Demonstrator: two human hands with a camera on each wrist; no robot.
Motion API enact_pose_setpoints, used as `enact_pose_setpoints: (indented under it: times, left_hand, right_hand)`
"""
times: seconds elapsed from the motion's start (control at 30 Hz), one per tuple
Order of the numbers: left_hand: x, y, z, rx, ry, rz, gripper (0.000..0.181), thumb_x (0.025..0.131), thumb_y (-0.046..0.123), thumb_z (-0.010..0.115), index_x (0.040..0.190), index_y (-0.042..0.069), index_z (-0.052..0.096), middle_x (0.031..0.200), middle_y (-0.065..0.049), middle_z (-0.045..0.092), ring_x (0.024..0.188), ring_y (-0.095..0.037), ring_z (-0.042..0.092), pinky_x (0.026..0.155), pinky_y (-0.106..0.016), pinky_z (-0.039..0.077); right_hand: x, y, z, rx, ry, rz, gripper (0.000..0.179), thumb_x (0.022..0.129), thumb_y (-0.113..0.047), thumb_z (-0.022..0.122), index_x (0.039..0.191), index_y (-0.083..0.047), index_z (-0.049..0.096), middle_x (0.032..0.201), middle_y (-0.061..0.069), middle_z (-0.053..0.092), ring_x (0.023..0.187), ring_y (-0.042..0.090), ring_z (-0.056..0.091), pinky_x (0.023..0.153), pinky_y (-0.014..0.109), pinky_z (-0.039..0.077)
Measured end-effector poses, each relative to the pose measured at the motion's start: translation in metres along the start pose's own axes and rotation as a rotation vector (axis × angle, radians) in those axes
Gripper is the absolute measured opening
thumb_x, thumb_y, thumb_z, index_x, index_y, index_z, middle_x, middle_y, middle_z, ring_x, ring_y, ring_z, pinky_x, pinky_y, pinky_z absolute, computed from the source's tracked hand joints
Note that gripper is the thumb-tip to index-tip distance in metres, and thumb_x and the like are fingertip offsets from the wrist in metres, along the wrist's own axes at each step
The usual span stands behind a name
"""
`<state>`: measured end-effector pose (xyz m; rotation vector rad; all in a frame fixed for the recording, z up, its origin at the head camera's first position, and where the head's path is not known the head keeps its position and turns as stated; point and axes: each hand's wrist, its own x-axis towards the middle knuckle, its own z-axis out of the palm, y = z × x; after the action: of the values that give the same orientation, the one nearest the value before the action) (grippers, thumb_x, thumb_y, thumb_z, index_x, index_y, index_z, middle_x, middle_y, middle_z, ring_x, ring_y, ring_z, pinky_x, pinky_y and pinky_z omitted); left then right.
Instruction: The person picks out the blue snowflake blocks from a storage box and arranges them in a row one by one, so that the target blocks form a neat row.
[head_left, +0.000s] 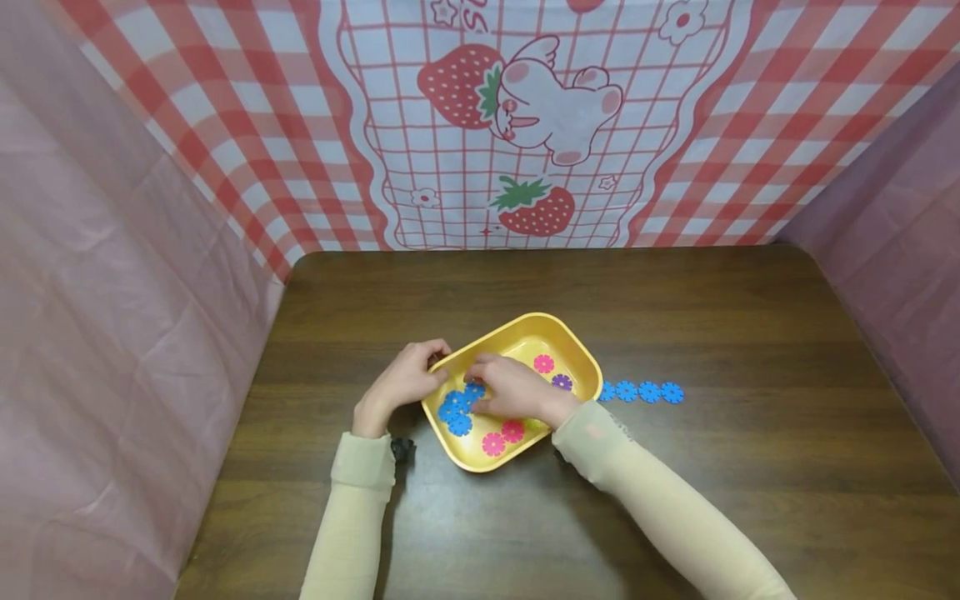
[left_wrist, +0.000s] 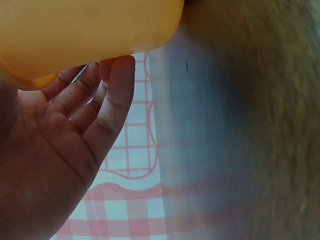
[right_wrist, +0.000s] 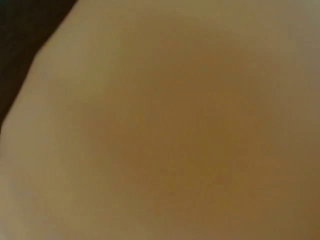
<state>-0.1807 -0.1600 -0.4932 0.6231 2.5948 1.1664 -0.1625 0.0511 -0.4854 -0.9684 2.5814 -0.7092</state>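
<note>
At the left end of a yellow plastic tray (head_left: 536, 325), my left hand (head_left: 405, 379) holds the rim, thumb at the inner edge. In the left wrist view its fingers (left_wrist: 117, 95) bend up against the tray's outer wall (left_wrist: 100, 30). My right hand (head_left: 513, 387) reaches down inside the tray, thumb and fingertips around several overlapping blue notched discs (head_left: 454, 408); I cannot tell whether it pinches one. Pink notched discs (head_left: 492, 443) and a purple disc (head_left: 561, 382) lie in the tray. The right wrist view holds only a blurred yellowish surface (right_wrist: 175, 125).
A straight row of blue notched discs (head_left: 649, 392) lies on the brown wooden table (head_left: 750, 483), starting right beside the tray's right end. A red-and-white checked cloth (head_left: 262, 108) with strawberries hangs behind the table. Pink cloth (head_left: 97, 333) hangs at both sides.
</note>
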Motion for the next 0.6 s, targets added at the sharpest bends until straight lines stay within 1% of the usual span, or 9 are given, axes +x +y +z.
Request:
enact_pose_setpoints:
  times: [0.13,0.37,0.6]
  left_hand:
    - [0.000,0.001,0.000,-0.001,-0.002,-0.001,0.012,0.087,0.004,0.066,0.098,0.004,0.067,0.080,-0.003,0.063,0.068,-0.015,0.056,0.062,-0.029,0.049]
    - [0.001,-0.002,0.001,-0.006,-0.004,-0.001,0.011,0.087,0.004,0.066,0.099,0.004,0.067,0.081,-0.003,0.063,0.068,-0.015,0.056,0.063,-0.029,0.049]
    - [0.001,-0.002,0.001,-0.003,0.000,0.004,0.011,0.087,0.003,0.066,0.098,0.004,0.067,0.081,-0.003,0.063,0.068,-0.015,0.056,0.063,-0.029,0.049]
  right_hand:
    - [0.002,-0.002,0.006,-0.025,-0.009,-0.013,0.039,0.083,-0.020,0.081,0.115,-0.001,0.069,0.108,0.008,0.062,0.096,0.020,0.060,0.095,0.037,0.048]
    - [0.003,-0.001,0.014,-0.077,0.003,-0.030,0.034,0.082,-0.022,0.082,0.110,-0.005,0.071,0.102,0.003,0.060,0.092,0.019,0.060,0.090,0.036,0.049]
    - [0.004,0.000,0.018,-0.101,0.005,-0.021,0.032,0.084,-0.021,0.080,0.111,-0.006,0.072,0.103,0.003,0.061,0.094,0.019,0.060,0.091,0.037,0.049]
